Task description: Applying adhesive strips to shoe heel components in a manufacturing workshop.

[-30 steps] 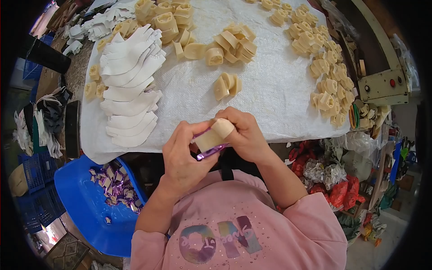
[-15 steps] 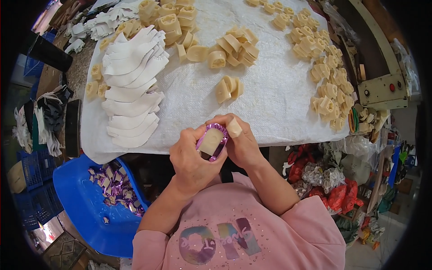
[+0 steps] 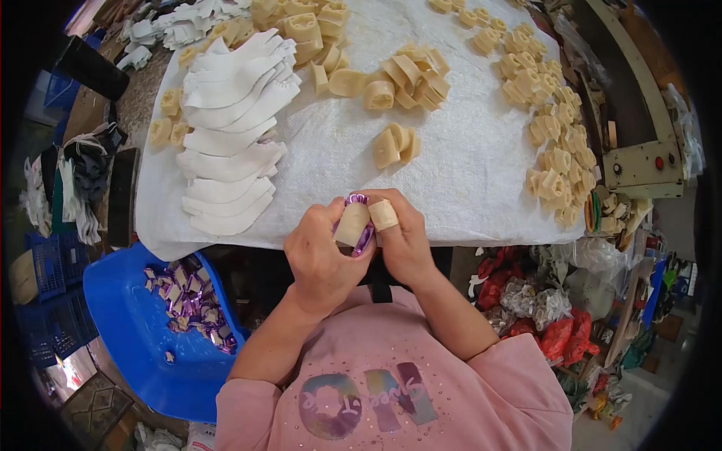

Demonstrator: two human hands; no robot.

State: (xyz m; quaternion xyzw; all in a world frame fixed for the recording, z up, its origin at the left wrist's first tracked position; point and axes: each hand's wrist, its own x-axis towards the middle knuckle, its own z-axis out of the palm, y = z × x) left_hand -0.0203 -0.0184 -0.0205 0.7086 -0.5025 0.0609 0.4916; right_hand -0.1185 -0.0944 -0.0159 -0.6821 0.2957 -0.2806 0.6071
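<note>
A small beige-faced block with shiny purple covering (image 3: 352,225), which looks like a wrapped shoe heel, is held between my two hands over the table's near edge. My left hand (image 3: 320,248) closes round its left and lower side. Fingers of my right hand (image 3: 406,239) wrap behind its right side, and the thumb, bound in cream tape (image 3: 383,216), presses at its edge. The purple edge is pleated at the top. Part of the block is hidden by my fingers. Beyond the hands lies a short cluster of bare beige moulded pieces (image 3: 396,146).
On the white-covered table (image 3: 323,158), overlapping white curved sheets (image 3: 229,143) lie left. More beige pieces (image 3: 410,79) sit at the back, others (image 3: 560,158) along the right edge. A blue tub (image 3: 143,361) with purple-wrapped pieces stands lower left. A machine frame (image 3: 639,165) borders the right.
The purple-covered block has turned a little, showing less of its purple rim. My right thumb has shifted closer to it. The whole view has tilted slightly, moving the table items rightward.
</note>
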